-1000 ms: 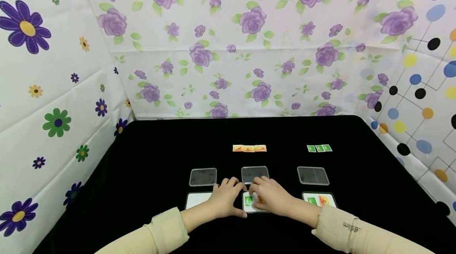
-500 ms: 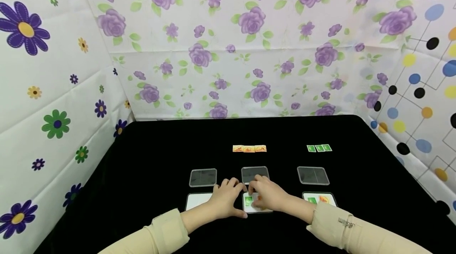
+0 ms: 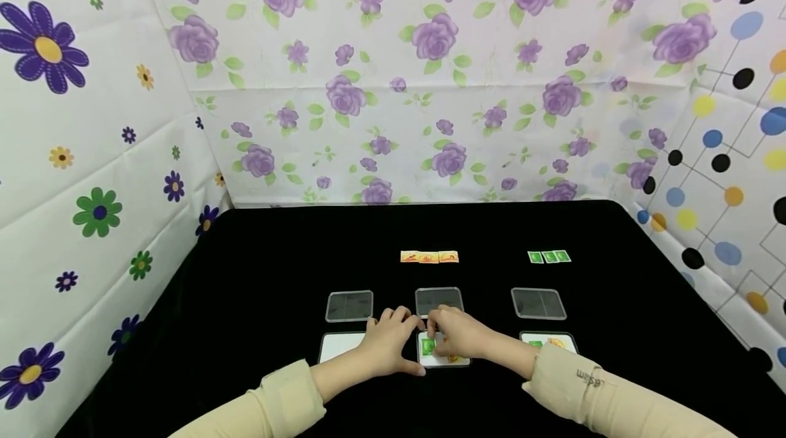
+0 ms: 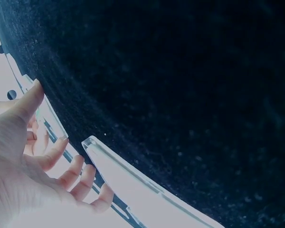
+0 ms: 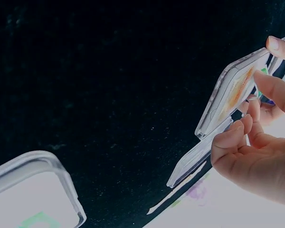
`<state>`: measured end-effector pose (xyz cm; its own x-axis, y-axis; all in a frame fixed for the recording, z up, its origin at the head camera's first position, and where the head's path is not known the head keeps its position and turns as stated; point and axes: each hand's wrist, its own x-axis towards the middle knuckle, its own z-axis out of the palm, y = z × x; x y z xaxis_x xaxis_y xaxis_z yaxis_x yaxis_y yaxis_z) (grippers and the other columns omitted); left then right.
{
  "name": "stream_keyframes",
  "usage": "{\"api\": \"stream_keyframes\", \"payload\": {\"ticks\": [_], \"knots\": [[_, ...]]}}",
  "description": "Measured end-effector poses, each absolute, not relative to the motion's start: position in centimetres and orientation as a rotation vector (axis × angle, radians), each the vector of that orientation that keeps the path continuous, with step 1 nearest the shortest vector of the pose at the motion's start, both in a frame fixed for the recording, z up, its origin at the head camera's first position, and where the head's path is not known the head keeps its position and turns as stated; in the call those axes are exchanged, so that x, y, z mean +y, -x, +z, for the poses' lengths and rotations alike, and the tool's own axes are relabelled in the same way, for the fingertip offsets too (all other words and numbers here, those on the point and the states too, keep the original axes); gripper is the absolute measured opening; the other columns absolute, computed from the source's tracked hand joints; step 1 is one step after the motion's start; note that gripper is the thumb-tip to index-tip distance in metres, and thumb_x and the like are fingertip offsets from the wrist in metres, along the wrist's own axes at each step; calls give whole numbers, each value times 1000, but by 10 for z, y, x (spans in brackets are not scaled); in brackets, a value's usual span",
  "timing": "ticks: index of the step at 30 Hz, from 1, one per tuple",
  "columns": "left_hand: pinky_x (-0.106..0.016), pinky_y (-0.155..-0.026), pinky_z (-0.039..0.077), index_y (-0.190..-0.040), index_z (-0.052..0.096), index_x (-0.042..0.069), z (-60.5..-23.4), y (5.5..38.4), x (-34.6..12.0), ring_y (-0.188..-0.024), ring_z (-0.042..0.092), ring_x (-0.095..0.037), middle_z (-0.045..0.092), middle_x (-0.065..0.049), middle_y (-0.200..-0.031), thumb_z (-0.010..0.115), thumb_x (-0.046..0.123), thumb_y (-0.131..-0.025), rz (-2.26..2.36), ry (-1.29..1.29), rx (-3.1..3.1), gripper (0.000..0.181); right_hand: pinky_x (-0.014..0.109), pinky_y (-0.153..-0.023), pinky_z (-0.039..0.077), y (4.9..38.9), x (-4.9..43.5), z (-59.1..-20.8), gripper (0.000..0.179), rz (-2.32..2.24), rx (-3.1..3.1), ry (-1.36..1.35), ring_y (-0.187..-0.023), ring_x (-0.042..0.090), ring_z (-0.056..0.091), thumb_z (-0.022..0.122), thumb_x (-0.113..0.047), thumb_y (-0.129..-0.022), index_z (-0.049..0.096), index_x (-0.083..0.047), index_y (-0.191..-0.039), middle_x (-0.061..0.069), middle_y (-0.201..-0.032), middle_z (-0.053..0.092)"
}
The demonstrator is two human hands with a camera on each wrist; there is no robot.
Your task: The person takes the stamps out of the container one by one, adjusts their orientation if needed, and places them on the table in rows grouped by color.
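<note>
Black bench (image 3: 307, 247), short of its far edge: middle case (image 3: 441, 361) under your right hand (image 3: 459, 333), fingers bent, grip unclear; left hand (image 3: 390, 345) spread beside.

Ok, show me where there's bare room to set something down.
Bare: the black table left of the left clear lid and left case, between the orange cards and green cards, and right of the right clear lid. Crowded: the middle case, with the left hand and right hand at it and the middle clear lid just behind.
</note>
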<state>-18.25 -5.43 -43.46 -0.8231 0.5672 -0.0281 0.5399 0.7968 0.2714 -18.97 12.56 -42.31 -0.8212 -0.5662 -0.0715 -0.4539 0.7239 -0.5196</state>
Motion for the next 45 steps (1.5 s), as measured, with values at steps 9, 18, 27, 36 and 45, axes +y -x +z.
{"api": "stream_keyframes", "payload": {"ticks": [9,18,27,36,45], "knots": [[-50,-82,43,-121,56,15,-435,182,-53,-110,48,-27,51,-7,-124,81,48,-66,386,-882,2860,69,19,-54,32,193,127,-425,32,-762,2643,856,-62,8,38,74,2,-70,48,-11,-81,-1,-73,46],[-52,-83,43,-123,55,11,-436,182,-54,-111,48,-28,51,-9,-125,82,48,-65,380,-873,2866,73,15,-52,35,192,128,-429,30,-899,2600,938,-57,0,38,68,11,-69,49,-8,-81,-3,-70,51],[-54,-83,43,-122,56,11,-436,183,-52,-112,48,-28,51,-9,-125,82,47,-65,377,-875,2874,73,14,-53,38,192,127,-434,19,-997,2653,949,-58,-2,41,65,9,-76,54,-7,-79,-4,-67,53],[-55,-83,42,-121,56,12,-435,181,-53,-112,48,-30,51,-9,-125,82,46,-65,391,-877,2869,70,15,-56,41,193,127,-432,20,-1033,2668,921,-61,-1,46,66,10,-76,54,-7,-76,-3,-68,58],[-53,-82,42,-122,56,14,-436,183,-55,-111,48,-29,51,-8,-125,82,47,-66,386,-879,2878,70,15,-60,44,193,129,-436,16,-1056,2644,928,-65,-1,50,66,7,-80,58,-7,-81,1,-75,64]]}}
